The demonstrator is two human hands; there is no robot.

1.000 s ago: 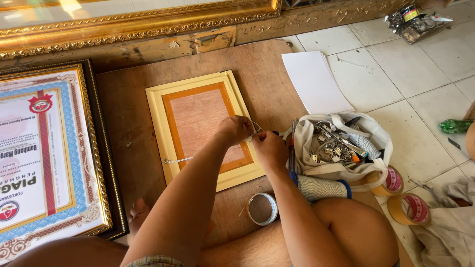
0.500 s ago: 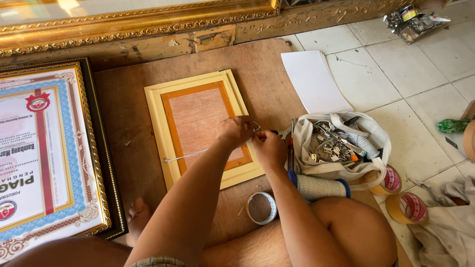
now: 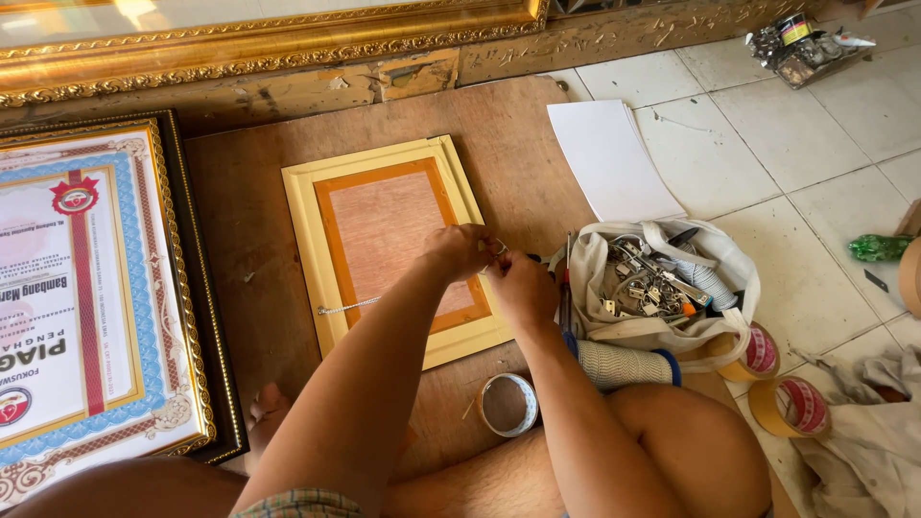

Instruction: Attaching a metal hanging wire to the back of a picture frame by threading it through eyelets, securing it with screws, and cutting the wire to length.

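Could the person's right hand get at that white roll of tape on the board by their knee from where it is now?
Probably yes. The right hand works at the yellow picture frame's right edge, and the white tape roll lies just below it on the brown wooden board, with nothing between.

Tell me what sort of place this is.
Probably a picture-framing workshop, worked on the floor. Both hands work at the back of a small yellow frame; a framed certificate, a gilt frame and a bag of metal fittings lie around.
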